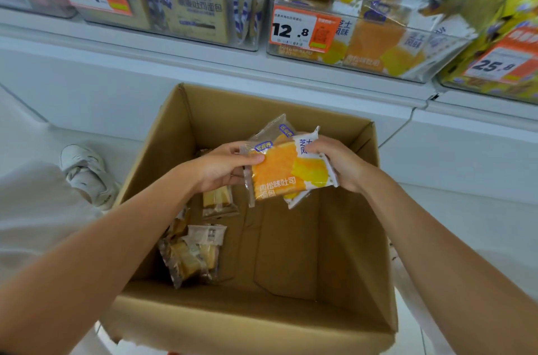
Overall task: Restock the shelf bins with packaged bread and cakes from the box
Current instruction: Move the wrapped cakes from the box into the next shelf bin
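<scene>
Over the box (262,316) (right side bare), left hand (221,169) and right hand (340,164) pinch perhaps two packets (276,174) edgewise.

Left hand (224,167) and right hand (334,161) grip orange bread packets (276,172) above the open box (291,238).

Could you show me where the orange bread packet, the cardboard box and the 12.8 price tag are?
orange bread packet (275,172): head view, middle of its orange front.
cardboard box (247,316): head view, on its near wall.
12.8 price tag (291,30): head view, on the printed digits.
</scene>
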A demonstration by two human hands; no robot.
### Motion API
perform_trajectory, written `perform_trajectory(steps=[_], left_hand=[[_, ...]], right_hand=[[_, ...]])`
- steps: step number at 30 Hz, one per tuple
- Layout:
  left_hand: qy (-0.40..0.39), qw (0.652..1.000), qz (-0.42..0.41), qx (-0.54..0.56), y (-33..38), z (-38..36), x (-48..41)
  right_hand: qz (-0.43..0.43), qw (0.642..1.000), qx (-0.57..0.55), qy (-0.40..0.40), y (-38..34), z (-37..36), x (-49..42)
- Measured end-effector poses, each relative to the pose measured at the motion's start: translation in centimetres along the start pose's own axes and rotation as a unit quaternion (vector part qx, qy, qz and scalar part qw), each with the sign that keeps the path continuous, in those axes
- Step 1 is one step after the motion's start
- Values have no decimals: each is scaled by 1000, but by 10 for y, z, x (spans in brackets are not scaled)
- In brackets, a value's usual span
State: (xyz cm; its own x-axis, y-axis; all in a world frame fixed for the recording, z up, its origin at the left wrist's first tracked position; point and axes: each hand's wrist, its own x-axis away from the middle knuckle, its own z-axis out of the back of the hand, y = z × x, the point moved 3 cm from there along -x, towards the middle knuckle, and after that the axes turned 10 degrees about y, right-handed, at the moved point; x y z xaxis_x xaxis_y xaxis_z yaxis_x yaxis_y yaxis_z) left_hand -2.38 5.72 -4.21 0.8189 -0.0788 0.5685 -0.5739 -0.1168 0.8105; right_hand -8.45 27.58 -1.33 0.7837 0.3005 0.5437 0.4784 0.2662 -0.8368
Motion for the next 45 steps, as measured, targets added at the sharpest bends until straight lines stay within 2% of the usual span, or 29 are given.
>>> perform_trajectory(steps=[5, 8, 13, 16, 18, 20, 23, 26, 28, 31, 36, 37, 39, 41, 43, 45], left_hand=[[-96, 993, 47, -47, 8, -6, 6], [-129, 989, 38, -62, 12, -16, 12], [-50, 998, 15, 38, 8, -19, 12], [29, 994, -11, 109, 6, -22, 16], [48, 983, -16, 174, 5, -23, 16], [23, 974, -10, 224, 9, -24, 19], [5, 985, -14, 170, 18, -23, 24], [65, 996, -46, 44, 38, -28, 25], [137, 985, -105, -12, 56, -38, 25], [243, 934, -242, -98, 94, -56, 31], [239, 862, -393, -212, 171, -87, 24], [253, 828, -445, -230, 190, -91, 19], [318, 703, -550, -320, 228, -93, 4], [371, 590, -545, -466, 259, -95, -18], [382, 531, -498, -569, 277, -92, -43], [382, 497, -485, -610, 282, -87, -61]], right_hand=[[35, 999, 0, 8, -2, 8, 8], [55, 998, -13, 27, -4, 5, 11], [88, 986, -81, 112, -10, 0, 13], [82, 970, -146, 174, -6, -6, 12], [62, 971, -165, 164, -1, -15, 12], [32, 974, -178, 138, 2, -22, 13], [7, 980, -176, 87, -3, -23, 20], [64, 986, -128, 91, -14, -15, 27], [101, 985, -114, 80, -26, -10, 33], [124, 984, -99, 80, -54, 2, 45], [184, 962, -118, 166, -116, 58, 59], [195, 954, -131, 185, -131, 72, 60], [222, 939, -149, 215, -159, 103, 58], [245, 926, -159, 238, -184, 131, 51], [245, 914, -167, 276, -203, 156, 35], [243, 905, -167, 307, -219, 174, 10]])
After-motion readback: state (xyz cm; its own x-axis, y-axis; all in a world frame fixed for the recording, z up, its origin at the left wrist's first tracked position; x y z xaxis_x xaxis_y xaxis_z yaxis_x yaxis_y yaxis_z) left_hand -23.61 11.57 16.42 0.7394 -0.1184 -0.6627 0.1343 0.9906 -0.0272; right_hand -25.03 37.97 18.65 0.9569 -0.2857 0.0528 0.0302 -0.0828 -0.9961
